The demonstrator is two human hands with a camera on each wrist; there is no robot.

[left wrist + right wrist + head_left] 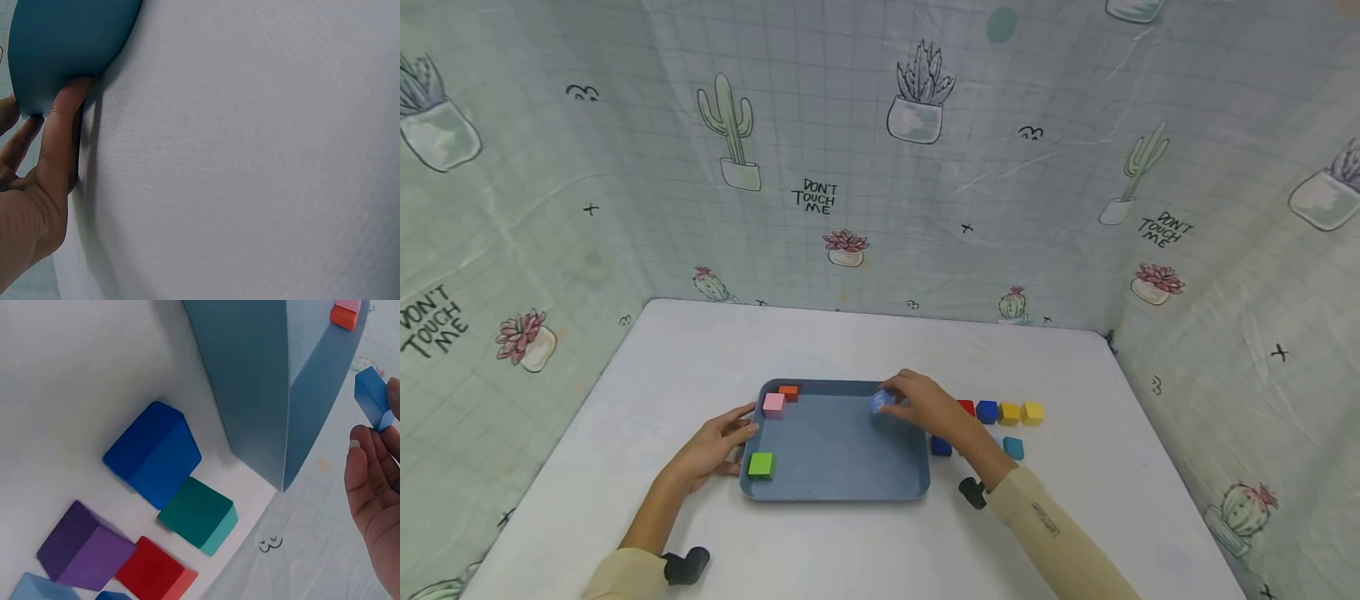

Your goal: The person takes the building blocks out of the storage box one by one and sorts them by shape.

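A blue-grey tray (850, 492) lies on the white table. At its left side my left hand (715, 446) rests fairly straight fingers against the outer wall; the left wrist view shows fingertips touching the tray (69, 44). Over the tray's far right part, my right hand (917, 404) pinches a light blue block (880, 402) between thumb and fingers. That block (370, 394) shows clearly in the right wrist view. Inside the tray, a pink block (774, 406) stands by an orange block (787, 392) at the far left corner, and a green block (762, 466) sits at the near left.
Right of the tray are several loose blocks: red (967, 407), blue (987, 412), yellow (1032, 413), teal-blue (1013, 448) and dark blue (941, 447). Purple (87, 547) and green (200, 515) blocks show in the right wrist view. A printed curtain (850, 125) hangs behind.
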